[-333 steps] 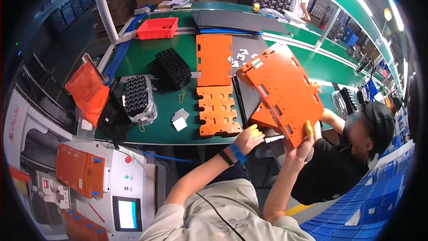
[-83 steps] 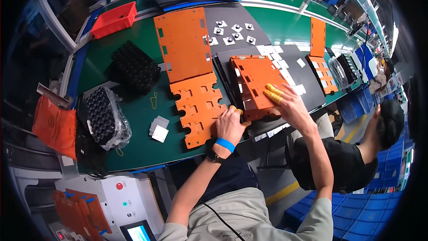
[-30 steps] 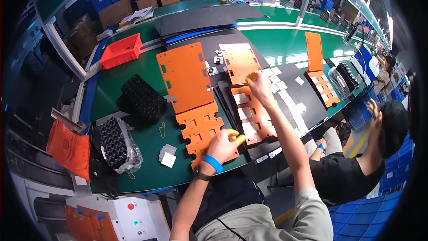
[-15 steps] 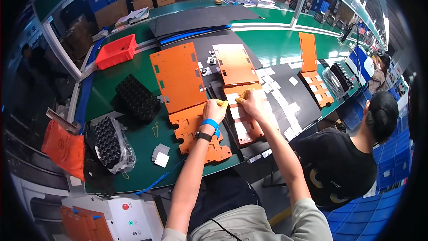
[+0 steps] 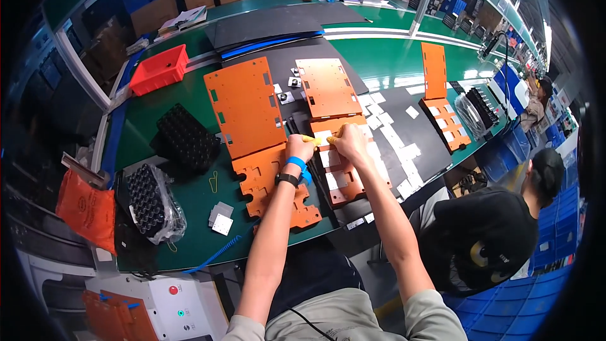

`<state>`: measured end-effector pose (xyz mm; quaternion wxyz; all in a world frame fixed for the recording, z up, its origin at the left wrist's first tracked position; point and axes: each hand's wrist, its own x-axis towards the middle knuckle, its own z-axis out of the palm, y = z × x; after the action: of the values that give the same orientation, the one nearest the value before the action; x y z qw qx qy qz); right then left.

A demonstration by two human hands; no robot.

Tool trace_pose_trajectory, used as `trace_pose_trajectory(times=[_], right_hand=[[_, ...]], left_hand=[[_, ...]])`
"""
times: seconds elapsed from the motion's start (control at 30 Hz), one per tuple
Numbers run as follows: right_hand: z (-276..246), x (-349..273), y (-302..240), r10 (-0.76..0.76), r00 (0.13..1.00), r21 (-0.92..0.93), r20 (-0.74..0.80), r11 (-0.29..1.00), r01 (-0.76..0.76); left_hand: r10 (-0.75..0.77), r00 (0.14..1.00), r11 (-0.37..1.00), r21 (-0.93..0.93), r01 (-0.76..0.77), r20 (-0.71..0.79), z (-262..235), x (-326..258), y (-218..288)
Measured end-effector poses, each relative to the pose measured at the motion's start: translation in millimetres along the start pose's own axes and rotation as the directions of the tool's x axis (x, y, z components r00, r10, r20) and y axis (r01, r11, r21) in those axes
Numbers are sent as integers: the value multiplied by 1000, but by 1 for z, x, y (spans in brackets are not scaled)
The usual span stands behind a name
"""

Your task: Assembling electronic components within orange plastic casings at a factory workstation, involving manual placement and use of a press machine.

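My left hand (image 5: 299,149), with yellow finger covers and a blue band and black strap at the wrist, is closed in a pinch over the orange fixture's lower tray (image 5: 344,173). Close beside it, my right hand (image 5: 350,144) also pinches, its fingertips nearly meeting the left's. What lies between the fingertips is too small to make out. White square plates (image 5: 331,158) sit in the tray's recesses under and near my hands. The fixture's perforated orange lid (image 5: 327,88) stands folded back behind them. To the left is a second open orange fixture (image 5: 245,110), partly covered by my left forearm.
Loose white plates (image 5: 392,136) lie on the black mat at right. Black trays of round parts (image 5: 148,205) and a red bin (image 5: 159,69) are on the left. A third orange fixture (image 5: 446,123) stands farther right. A co-worker in black (image 5: 480,233) sits close on my right.
Both hands remain at the tray, and my right fingers have shifted slightly left, closer to the left ones. The co-worker at right has leaned away to the right. The view has shifted slightly.
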<state>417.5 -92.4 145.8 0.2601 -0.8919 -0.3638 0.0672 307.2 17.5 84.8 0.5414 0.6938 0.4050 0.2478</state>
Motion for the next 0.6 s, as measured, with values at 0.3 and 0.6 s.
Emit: trace_pose_trajectory(times=[0.3,0.6], right_hand=[[5,8,10,-43,999,-7,-18,999,43],[-5,5,15,77,997,161,-32,984,-71]], left_hand=[[-71,993,996,-38,75,94,-2,7,4],[-103,989,991,-70,111,102,-1,6,4]])
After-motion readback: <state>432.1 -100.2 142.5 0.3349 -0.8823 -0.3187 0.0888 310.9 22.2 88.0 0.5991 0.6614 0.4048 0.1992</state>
